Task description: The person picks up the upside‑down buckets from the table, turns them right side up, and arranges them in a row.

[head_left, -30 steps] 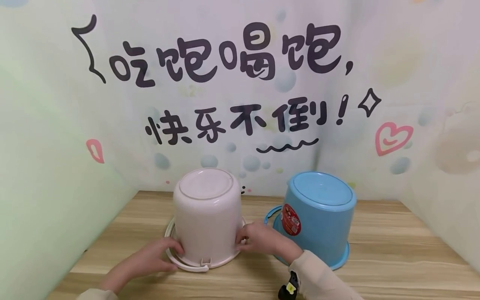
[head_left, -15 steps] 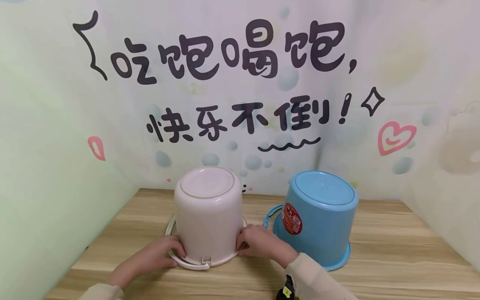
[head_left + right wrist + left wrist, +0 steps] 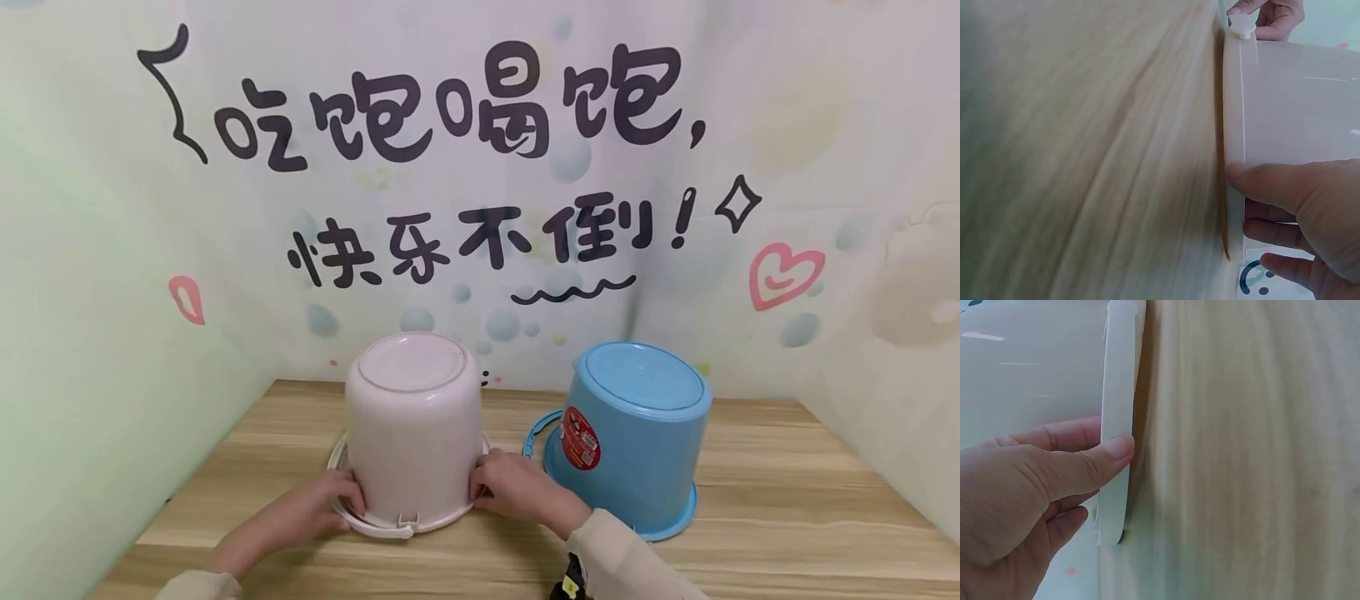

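Note:
A pale pink bucket [image 3: 415, 442] stands upside down on the wooden table, its white handle [image 3: 378, 529] lying round the left and front of its rim. My left hand [image 3: 300, 512] grips it at the lower left; in the left wrist view the thumb lies over the handle [image 3: 1119, 369] with fingers behind. On the opposite side, my right hand [image 3: 517, 487] holds the rim [image 3: 1233, 106], thumb on the rim edge and other fingers against the side in the right wrist view. The far parts of the rim are hidden.
A blue bucket [image 3: 637, 458] with a red label [image 3: 581, 439] also stands upside down, just right of my right hand. Its blue handle [image 3: 536, 433] sticks out toward the pink bucket. Behind the table [image 3: 765, 500] hangs a printed curtain [image 3: 465, 183] with black lettering.
My left thumb has closed in from beside the handle onto it. My right fingers have closed against the pink bucket's rim. Both buckets stay about where they were.

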Motion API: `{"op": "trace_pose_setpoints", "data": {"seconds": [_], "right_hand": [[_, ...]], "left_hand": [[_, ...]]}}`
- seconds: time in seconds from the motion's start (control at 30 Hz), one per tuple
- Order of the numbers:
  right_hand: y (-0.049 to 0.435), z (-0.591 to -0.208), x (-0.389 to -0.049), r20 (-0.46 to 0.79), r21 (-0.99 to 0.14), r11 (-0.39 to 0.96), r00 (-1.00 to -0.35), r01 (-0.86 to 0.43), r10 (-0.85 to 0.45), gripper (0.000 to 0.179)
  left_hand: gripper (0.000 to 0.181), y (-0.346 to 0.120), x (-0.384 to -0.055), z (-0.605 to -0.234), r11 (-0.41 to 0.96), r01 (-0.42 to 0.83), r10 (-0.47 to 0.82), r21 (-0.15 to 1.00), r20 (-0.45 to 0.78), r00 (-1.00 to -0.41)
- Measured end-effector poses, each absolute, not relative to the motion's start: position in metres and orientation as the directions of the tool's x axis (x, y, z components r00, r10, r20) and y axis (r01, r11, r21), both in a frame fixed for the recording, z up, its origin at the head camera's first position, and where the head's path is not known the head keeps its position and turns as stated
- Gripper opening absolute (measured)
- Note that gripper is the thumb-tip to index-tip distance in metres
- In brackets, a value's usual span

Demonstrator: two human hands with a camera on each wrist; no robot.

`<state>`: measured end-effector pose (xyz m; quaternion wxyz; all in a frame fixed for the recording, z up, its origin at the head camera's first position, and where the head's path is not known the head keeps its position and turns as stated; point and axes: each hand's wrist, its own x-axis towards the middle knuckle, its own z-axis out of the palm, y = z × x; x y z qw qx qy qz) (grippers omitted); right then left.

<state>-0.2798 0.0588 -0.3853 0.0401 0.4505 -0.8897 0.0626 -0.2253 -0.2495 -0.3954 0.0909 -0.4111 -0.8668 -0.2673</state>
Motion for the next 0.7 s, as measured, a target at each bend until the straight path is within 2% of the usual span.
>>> {"op": "trace_pose_setpoints", "data": {"seconds": [0.17,0.4,0.57,0.7], "right_hand": [[0.058,-0.384,-0.280,0.132,-0.095,0.589,-0.597,-0.802,-0.792,0.004],[0.059,-0.379,-0.279,0.153,-0.105,0.594,-0.603,-0.798,-0.783,0.004],[0.060,-0.376,-0.279,0.165,-0.113,0.605,-0.615,-0.788,-0.771,0.006],[0.061,-0.372,-0.279,0.182,-0.105,0.592,-0.600,-0.799,-0.779,0.006]], "left_hand": [[0.021,-0.252,-0.225,-0.390,0.444,0.807,0.674,0.389,0.448,-0.587],[0.024,-0.253,-0.222,-0.378,0.454,0.805,0.671,0.383,0.447,-0.591],[0.028,-0.251,-0.224,-0.371,0.428,0.824,0.684,0.372,0.463,-0.564],[0.028,-0.250,-0.225,-0.362,0.390,0.835,0.693,0.387,0.474,-0.543]]}}
